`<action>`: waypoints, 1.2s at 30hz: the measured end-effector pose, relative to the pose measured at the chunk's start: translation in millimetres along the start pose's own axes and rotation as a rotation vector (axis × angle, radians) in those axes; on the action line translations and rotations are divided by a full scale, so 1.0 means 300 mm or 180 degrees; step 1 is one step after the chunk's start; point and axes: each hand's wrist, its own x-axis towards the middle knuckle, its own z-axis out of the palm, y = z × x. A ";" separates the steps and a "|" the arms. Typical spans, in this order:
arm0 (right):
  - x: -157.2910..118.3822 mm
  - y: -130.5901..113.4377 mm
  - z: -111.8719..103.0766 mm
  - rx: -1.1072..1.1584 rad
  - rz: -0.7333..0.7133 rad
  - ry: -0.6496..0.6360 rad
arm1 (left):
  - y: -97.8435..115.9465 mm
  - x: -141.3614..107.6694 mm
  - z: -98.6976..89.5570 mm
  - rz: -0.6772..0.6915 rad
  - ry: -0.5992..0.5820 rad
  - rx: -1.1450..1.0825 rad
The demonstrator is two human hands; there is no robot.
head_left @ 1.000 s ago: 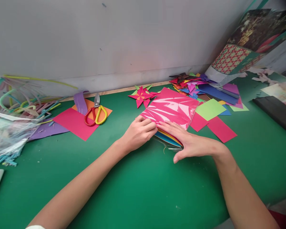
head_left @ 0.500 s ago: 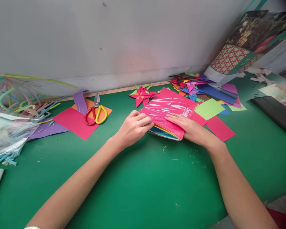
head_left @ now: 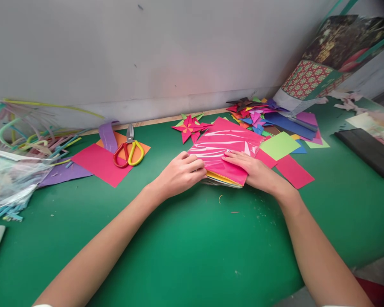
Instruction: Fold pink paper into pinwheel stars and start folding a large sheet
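Observation:
A plastic-wrapped pack of coloured paper [head_left: 222, 147], pink on top, lies at the middle of the green table. My left hand [head_left: 183, 174] pinches the pack's near left edge with its fingers curled. Flat on the pack's right side rests my right hand [head_left: 254, 169], fingers stretched out. Yellow and white sheets show at the near edge between the hands. Just behind the pack is a red folded paper star [head_left: 188, 128]. Right of it lie a light green sheet [head_left: 280, 146] and a pink sheet [head_left: 295, 171].
Scissors [head_left: 128, 149] with red and yellow handles lie on orange and pink paper at the left. Pipe cleaners in plastic [head_left: 16, 175] fill the far left. Folded paper pieces [head_left: 252, 113] are heaped at the back, and a black case [head_left: 368, 151] lies at the right.
The pack's near edge looks more closed, with less of the blue sheet showing. My left hand has lowered slightly; my right hand remains on the pack.

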 end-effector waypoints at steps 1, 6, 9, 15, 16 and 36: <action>-0.001 0.007 0.002 0.0013 -0.0011 -0.0004 | 0.001 -0.002 0.005 0.0019 0.0006 -0.0059; -0.008 0.019 0.003 0.0009 -0.0016 -0.0109 | 0.003 -0.011 0.028 0.0048 0.0042 -0.0174; -0.008 0.013 -0.003 0.0014 0.0023 -0.0195 | 0.000 -0.012 0.033 0.0094 0.0019 -0.0194; -0.006 0.010 -0.012 -0.0009 0.0037 -0.0266 | -0.010 -0.010 0.033 0.0050 0.0004 -0.0178; -0.005 0.011 -0.013 -0.0018 0.0033 -0.0275 | -0.012 -0.011 0.033 0.0042 0.0003 -0.0180; -0.009 0.039 0.011 -0.0146 -0.0026 -0.0090 | 0.083 0.022 0.039 0.0193 0.0333 0.0594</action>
